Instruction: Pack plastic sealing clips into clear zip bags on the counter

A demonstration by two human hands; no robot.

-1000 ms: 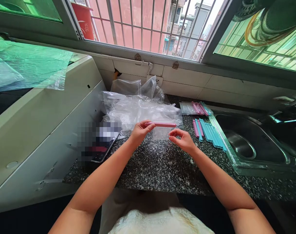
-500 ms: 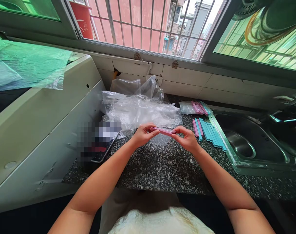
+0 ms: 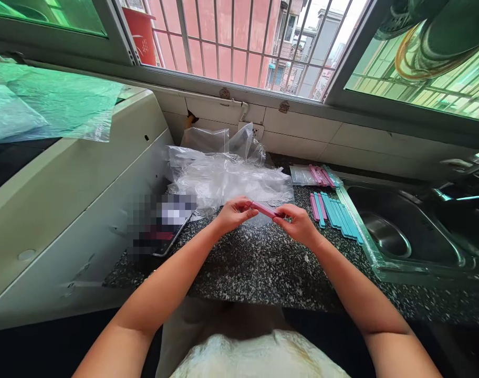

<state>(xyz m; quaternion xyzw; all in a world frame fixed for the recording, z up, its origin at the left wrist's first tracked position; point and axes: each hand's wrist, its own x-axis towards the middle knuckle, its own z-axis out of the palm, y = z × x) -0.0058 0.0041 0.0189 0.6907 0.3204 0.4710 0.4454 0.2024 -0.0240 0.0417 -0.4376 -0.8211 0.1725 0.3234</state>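
Note:
A pink plastic stick (image 3: pixel 263 209) is held over the speckled countertop (image 3: pixel 263 268), tilted down to the right. My left hand (image 3: pixel 232 212) pinches its left end and my right hand (image 3: pixel 297 223) pinches its right end. A small clear bag hangs under the stick, mostly hidden by my fingers. Just right of my right hand lies a row of pink and blue sticks (image 3: pixel 334 210) on the counter.
A heap of clear plastic bags (image 3: pixel 224 176) lies behind my hands. A filled bag of sticks (image 3: pixel 316 175) sits at the back right. A steel sink (image 3: pixel 405 231) is on the right, a white appliance (image 3: pixel 66 194) on the left, a blurred-out flat object (image 3: pixel 160 226) beside it.
My right hand came in and took the stick's right end. The stick dropped lower and tilted, and my two hands drew closer together.

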